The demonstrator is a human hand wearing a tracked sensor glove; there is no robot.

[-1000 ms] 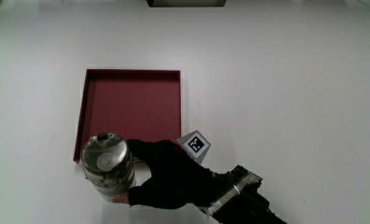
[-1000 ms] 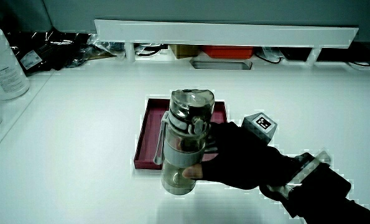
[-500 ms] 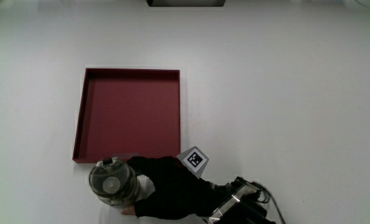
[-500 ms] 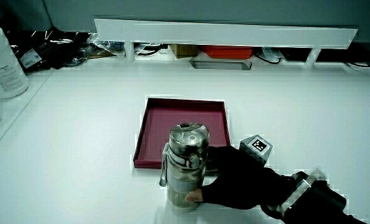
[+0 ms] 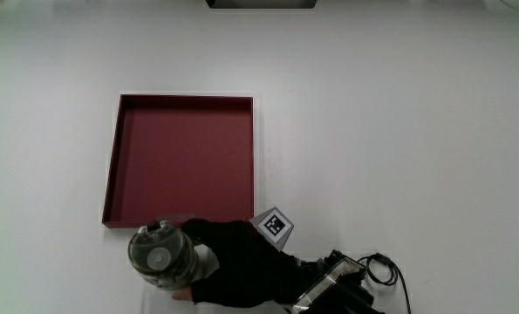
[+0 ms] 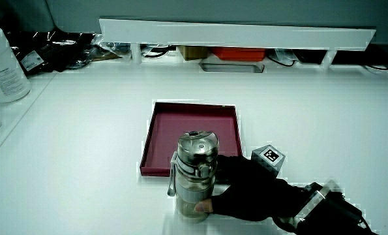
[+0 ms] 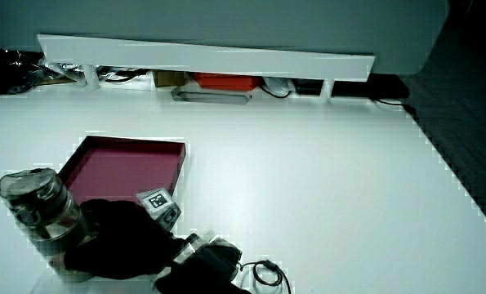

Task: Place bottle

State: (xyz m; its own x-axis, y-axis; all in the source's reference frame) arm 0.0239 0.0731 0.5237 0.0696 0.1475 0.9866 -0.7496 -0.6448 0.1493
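A clear bottle with a grey metal lid stands upright on the white table, nearer to the person than the dark red tray. It also shows in both side views, bottle and bottle. The gloved hand is wrapped around the bottle's body, fingers curled on it; hand, hand. The patterned cube sits on the hand's back. The tray holds nothing, tray.
A low white partition with cluttered items under it runs along the table's edge farthest from the person. A large white container stands on a side surface. A black cable trails from the forearm.
The bottle came down from over the tray's near edge toward the person and now rests on the table. Since half a second ago it has barely moved; the hand still holds it.
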